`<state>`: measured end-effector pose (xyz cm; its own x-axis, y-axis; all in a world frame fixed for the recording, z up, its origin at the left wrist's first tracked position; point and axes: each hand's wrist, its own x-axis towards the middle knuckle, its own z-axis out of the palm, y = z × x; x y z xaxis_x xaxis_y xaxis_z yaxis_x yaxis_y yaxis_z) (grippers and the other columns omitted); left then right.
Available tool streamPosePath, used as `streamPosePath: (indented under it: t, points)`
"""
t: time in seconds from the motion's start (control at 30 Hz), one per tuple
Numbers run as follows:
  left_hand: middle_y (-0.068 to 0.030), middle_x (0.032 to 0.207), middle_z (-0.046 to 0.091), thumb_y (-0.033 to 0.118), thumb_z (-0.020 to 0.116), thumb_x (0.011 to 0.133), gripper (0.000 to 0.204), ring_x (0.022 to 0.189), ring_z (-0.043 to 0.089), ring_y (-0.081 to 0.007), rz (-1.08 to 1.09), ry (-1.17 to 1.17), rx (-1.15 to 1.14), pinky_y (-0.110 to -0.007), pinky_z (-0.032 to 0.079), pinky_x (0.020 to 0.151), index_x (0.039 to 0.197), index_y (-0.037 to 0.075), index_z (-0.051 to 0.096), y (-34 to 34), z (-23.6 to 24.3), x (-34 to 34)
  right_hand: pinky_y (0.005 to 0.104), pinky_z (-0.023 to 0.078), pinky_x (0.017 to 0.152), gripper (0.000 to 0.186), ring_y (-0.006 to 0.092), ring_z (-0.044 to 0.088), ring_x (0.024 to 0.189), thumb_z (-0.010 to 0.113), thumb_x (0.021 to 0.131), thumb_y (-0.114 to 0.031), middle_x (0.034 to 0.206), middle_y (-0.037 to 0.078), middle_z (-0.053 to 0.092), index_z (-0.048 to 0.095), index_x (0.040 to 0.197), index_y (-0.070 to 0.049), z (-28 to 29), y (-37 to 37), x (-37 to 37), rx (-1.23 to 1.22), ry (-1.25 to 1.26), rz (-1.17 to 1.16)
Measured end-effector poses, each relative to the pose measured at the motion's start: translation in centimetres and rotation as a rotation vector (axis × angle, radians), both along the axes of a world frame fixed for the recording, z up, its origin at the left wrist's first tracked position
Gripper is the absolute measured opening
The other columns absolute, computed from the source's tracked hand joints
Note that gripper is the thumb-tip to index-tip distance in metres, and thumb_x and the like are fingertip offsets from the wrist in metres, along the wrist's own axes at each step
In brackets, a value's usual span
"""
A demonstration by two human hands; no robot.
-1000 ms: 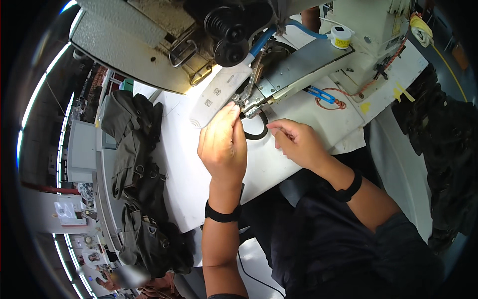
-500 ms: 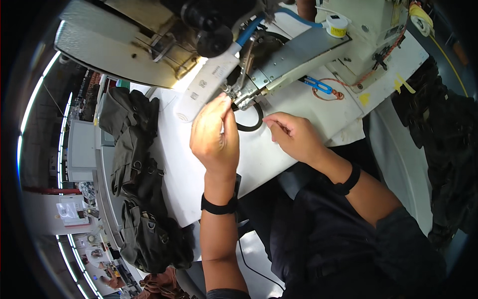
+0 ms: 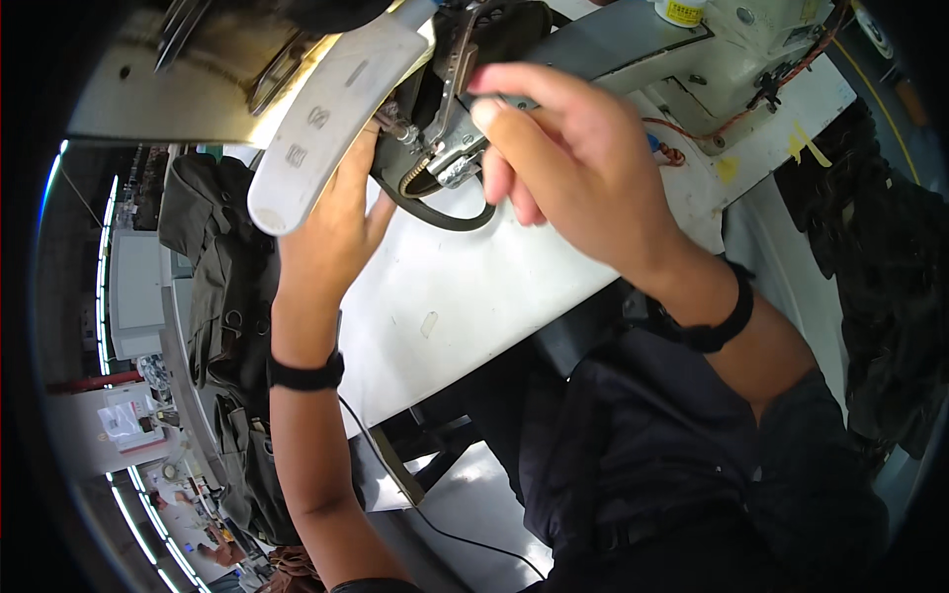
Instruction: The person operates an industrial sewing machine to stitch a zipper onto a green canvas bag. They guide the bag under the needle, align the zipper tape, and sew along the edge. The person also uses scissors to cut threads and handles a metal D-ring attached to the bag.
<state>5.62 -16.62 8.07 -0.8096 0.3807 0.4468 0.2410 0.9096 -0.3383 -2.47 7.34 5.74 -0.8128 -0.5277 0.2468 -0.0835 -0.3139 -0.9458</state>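
A dark fabric piece [image 3: 390, 163] with a curved dark strap [image 3: 450, 221] hangs around the metal end [image 3: 459, 163] of the sewing machine's narrow arm, and a stretch of zipper-like teeth shows inside the loop. My left hand [image 3: 326, 232] is open beside the fabric, thumb apart from the fingers; its fingertips are partly hidden by the pale lamp [image 3: 331, 124]. On the other side of the machine end, my right hand [image 3: 593, 163] is slightly blurred and loosely bent. Its thumb and index finger are apart near the upright metal lever [image 3: 457, 74], with nothing visible held between them.
Dark green bags [image 3: 213, 257] with metal rings are heaped left of the white table [image 3: 435, 296]. A white container [image 3: 682, 12] stands on the machine at upper right. An orange cord [image 3: 732, 133] runs along the machine base. Dark fabric [image 3: 860, 326] hangs at right.
My left hand has left the needle area and moved left, its fingers spreading. My right hand has risen from the table to the machine arm. The head view has shifted closer to the machine.
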Motion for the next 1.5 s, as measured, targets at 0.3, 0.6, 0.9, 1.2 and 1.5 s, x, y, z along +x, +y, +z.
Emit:
streamPosePath:
  t: [0.3,0.6,0.9,1.2,1.5]
  points:
    - [-0.0102,0.118,0.070,0.008,0.079,0.064,0.045,0.120,0.062,-0.0298,0.116,0.194,-0.037,-0.057,0.036,0.116,0.109,0.008,0.076,0.9,1.1,1.5,0.0227,0.041,0.046,0.022,0.0047,0.053,0.048,0.066,0.098,-0.017,0.064,0.000,0.063,0.073,0.100,0.004,1.4,-0.8,-1.7,-0.027,-0.048,0.126]
    - [0.0005,0.108,0.063,0.009,0.087,0.060,0.076,0.103,0.061,-0.0213,0.189,0.179,-0.014,-0.050,0.034,0.120,0.133,0.026,0.074,2.5,1.5,6.4,0.0247,0.041,0.045,0.019,0.0064,0.052,0.046,0.065,0.099,-0.014,0.062,0.003,0.064,0.071,0.102,0.004,1.2,-1.4,-0.8,0.033,-0.015,0.058]
    - [-0.0029,0.112,0.068,0.010,0.085,0.060,0.071,0.100,0.064,-0.0229,0.118,0.117,-0.082,-0.040,0.045,0.092,0.130,0.013,0.073,3.9,4.6,7.9,0.0300,0.056,0.079,0.020,0.0180,0.071,0.087,0.058,0.104,-0.015,0.097,0.011,0.074,0.070,0.109,0.000,-4.3,0.6,2.0,0.065,0.333,-0.231]
    - [-0.0055,0.108,0.071,0.010,0.085,0.064,0.062,0.097,0.067,-0.0249,0.057,-0.004,-0.206,-0.039,0.050,0.085,0.124,0.008,0.073,4.2,8.5,7.6,0.0302,0.045,0.101,0.031,0.0172,0.061,0.112,0.050,0.101,-0.008,0.125,0.010,0.069,0.070,0.123,0.001,-8.0,0.2,1.8,-0.126,-0.196,0.070]
    - [-0.0121,0.106,0.070,0.007,0.087,0.065,0.052,0.103,0.067,-0.0332,0.032,-0.101,-0.167,-0.046,0.050,0.091,0.114,0.003,0.073,4.3,10.9,6.4,0.0317,0.045,0.102,0.039,0.0144,0.059,0.113,0.070,0.089,-0.006,0.132,0.011,0.066,0.065,0.127,0.002,-8.4,-0.8,1.9,0.013,0.218,0.495]
